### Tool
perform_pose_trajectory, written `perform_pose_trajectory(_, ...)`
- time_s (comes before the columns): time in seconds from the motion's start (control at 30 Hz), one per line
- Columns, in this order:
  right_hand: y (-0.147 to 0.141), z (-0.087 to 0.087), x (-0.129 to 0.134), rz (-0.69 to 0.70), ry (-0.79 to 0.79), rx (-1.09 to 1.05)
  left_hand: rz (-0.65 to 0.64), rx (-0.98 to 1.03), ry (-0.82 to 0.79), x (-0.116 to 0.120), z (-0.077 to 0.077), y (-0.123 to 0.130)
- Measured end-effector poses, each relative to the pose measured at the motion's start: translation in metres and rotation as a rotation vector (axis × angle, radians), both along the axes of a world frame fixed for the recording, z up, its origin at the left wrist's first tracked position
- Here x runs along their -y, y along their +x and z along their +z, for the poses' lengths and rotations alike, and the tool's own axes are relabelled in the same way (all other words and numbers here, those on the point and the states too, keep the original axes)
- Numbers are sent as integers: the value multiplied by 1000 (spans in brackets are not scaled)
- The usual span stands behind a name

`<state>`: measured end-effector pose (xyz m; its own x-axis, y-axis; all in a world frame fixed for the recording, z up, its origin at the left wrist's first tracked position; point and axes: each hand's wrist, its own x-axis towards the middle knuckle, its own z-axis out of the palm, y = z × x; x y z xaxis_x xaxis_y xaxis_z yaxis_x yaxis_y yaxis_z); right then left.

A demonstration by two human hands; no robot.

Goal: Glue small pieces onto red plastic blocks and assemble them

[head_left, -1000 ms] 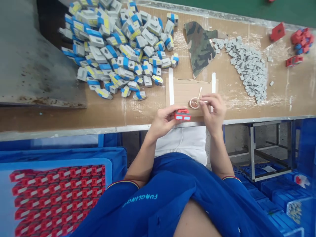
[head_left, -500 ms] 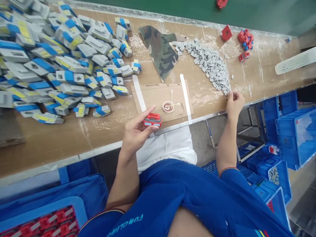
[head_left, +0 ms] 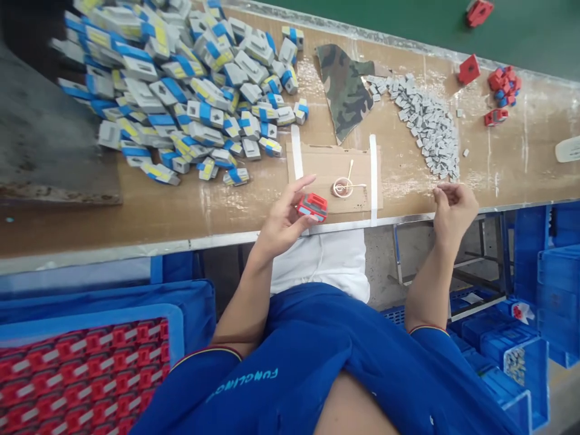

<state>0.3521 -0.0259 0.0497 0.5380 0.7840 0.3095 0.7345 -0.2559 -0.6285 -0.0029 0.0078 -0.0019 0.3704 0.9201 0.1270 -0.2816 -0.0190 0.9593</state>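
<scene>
Between thumb and fingers, my left hand (head_left: 284,219) holds a small red and grey toy vehicle body (head_left: 312,207) with pale blue window areas, above the table's front edge. My right hand (head_left: 455,211) is pinched closed just in front of a pile of small grey plastic pieces (head_left: 432,130); whatever its fingertips hold is hidden. Between the hands, a small round cup (head_left: 334,188) with cotton swabs (head_left: 350,168) in it sits on a piece of cardboard (head_left: 312,162) taped to the table.
Many grey blocks with blue and yellow bands (head_left: 203,90) are heaped at the left. A camouflage cloth (head_left: 344,90) lies behind the cardboard. Red toy parts (head_left: 504,84) sit at the back right. Blue crates (head_left: 512,356) stand lower right; a blue crate (head_left: 176,338) of red parts is lower left.
The view has swung left, so the table's contents appear further right. My right hand has drawn slightly back from the grey pile, fingers still pinched. My left hand keeps the toy vehicle body.
</scene>
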Motion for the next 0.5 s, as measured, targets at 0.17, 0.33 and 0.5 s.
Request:
perform_pose_trajectory(0.17,-109,24,22,538,-67,-292,-9,-25,-53,0,5,4)
perform_pose_trajectory(0.33,-162,25,12,623,-64,-465,-39,-31,-73,1,4,5)
perform_pose_trajectory(0.5,-169,18,5,589,-108,-550,-66,-40,-113,3,2,5)
